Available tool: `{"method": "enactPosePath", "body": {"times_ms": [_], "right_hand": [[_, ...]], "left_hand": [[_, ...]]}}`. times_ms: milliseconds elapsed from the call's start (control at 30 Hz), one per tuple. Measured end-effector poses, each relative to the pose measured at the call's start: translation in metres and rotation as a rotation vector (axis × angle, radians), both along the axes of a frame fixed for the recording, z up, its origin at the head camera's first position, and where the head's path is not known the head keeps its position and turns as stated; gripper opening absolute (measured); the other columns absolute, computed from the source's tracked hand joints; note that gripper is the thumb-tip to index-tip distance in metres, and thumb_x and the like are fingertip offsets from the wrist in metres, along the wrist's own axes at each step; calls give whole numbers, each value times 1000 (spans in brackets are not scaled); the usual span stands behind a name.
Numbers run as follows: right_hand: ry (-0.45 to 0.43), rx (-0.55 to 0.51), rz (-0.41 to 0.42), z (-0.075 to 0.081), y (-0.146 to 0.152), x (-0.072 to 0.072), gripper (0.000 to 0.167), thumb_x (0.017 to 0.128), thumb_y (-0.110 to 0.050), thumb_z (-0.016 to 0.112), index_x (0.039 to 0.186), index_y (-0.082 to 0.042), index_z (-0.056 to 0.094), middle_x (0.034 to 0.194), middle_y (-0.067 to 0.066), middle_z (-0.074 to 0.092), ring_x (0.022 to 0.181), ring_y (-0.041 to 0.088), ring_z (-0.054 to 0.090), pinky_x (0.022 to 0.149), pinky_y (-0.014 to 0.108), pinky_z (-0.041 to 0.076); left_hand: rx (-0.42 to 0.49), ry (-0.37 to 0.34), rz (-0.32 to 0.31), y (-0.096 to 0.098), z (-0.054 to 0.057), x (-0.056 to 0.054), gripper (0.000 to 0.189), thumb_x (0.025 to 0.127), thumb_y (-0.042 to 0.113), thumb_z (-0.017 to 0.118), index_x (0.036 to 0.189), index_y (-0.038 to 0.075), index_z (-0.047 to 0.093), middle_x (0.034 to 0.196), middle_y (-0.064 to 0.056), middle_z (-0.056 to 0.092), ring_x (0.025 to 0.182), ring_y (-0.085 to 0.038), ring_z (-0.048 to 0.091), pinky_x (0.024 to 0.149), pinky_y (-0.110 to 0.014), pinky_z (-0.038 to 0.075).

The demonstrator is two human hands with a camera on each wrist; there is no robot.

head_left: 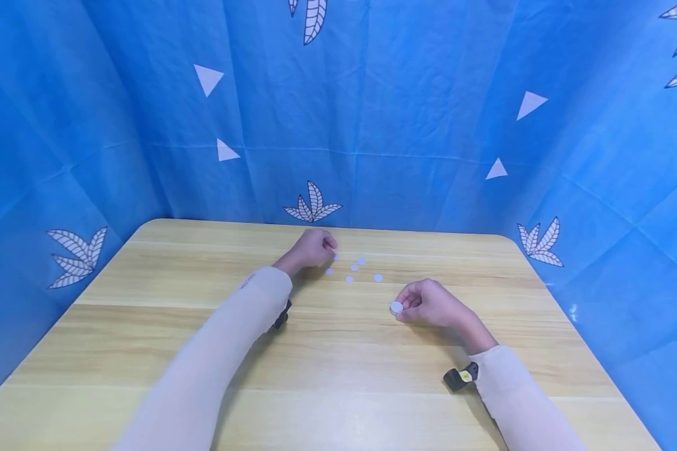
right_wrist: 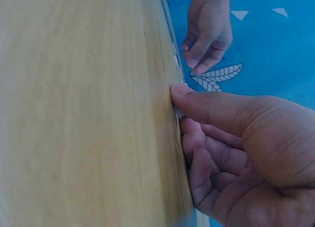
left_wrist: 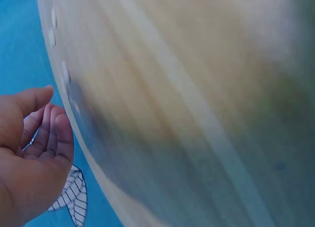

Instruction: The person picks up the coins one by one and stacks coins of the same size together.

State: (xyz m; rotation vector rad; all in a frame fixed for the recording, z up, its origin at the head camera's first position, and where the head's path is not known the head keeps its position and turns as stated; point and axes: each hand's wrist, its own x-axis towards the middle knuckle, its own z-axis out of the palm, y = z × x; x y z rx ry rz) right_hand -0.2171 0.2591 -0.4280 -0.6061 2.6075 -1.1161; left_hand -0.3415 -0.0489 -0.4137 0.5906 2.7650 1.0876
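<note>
My right hand (head_left: 431, 305) pinches a white disc (head_left: 396, 307) at its edge between thumb and fingers, low over the wooden table. This disc looks thicker than the others. The thumb (right_wrist: 211, 106) presses at its rim in the right wrist view, and the fingers curl beneath. Farther back, my left hand (head_left: 314, 248) reaches down with bent fingers beside several small white discs. One disc (head_left: 336, 257) lies right at its fingertips, another (head_left: 330, 271) just nearer. In the left wrist view a gap shows between thumb and fingers (left_wrist: 64, 131), with nothing visible in it.
More small white discs lie between the hands, among them one disc (head_left: 378, 277) toward the right and one disc (head_left: 362, 260) farther back. The light wooden table (head_left: 338, 376) ends at a blue curtain (head_left: 406, 125) with leaf and triangle prints. A dark wrist camera (head_left: 457, 379) sits by the right sleeve.
</note>
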Motion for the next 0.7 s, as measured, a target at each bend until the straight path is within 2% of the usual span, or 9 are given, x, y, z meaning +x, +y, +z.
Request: {"method": "enactPosePath", "body": {"times_ms": [167, 300, 500, 700], "right_hand": [[-8, 4, -5, -1, 0, -1, 21, 83, -13, 86, 99, -6, 74, 88, 2, 70, 83, 17, 65, 75, 27, 56], [-2, 4, -2, 0, 0, -2, 21, 83, -12, 86, 98, -6, 74, 88, 2, 70, 82, 18, 65, 74, 28, 56], [3, 11, 0, 0, 0, -2, 21, 82, -14, 86, 98, -6, 74, 88, 1, 70, 82, 17, 64, 74, 28, 56], [-12, 9, -8, 1, -1, 0, 20, 83, -13, 86, 98, -6, 74, 86, 1, 70, 81, 17, 64, 73, 27, 56]], "left_hand": [[65, -39, 8, -10, -1, -10, 22, 89, 2, 71, 110, -2, 72, 101, -12, 70, 93, -24, 63, 86, -33, 55], [89, -76, 4, -17, -7, -17, 23, 90, 4, 72, 112, 0, 73, 103, -10, 70, 93, -21, 63, 83, -30, 54], [116, -129, -28, -21, -6, -17, 26, 86, 5, 78, 111, -1, 73, 105, -12, 71, 98, -25, 65, 88, -34, 55], [79, -111, -35, -19, -10, -20, 26, 87, 9, 81, 111, 1, 73, 107, -11, 72, 101, -24, 66, 89, -32, 55]]}}
